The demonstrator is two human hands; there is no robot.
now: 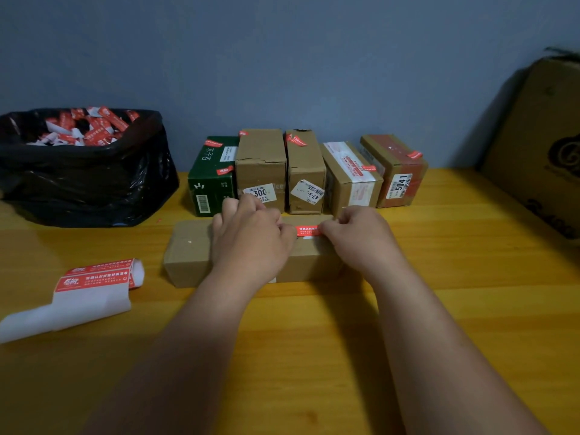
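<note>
Bearing everything: a wooden table [455,277] set against a grey-blue wall.
Right edge: a large carton [539,146] leaning at the wall.
Far left: a black bag [88,180], open at the top and holding red-and-white paper scraps.
Back row: five small boxes [306,171] side by side, one green and four brown, each with a red seal on it.
Work piece: a long cardboard box [188,255], plain brown, lying crosswise on the table just in front of the row, with a seam running along its top.
Left of it: a curled sheet of stickers [94,284], two red labels on white backing.
Arms: the left forearm [188,340] and right forearm [433,324] reach forward and converge over the box.
Left hand [251,243]: knuckles up, fingers curled, pinching the sticker's left end.
Right hand [361,237]: likewise curled, pinching the right end.
Red sticker [309,231]: a short strip with white print, stretched between the two hands over the box top; whether it touches the cardboard cannot be told.
</note>
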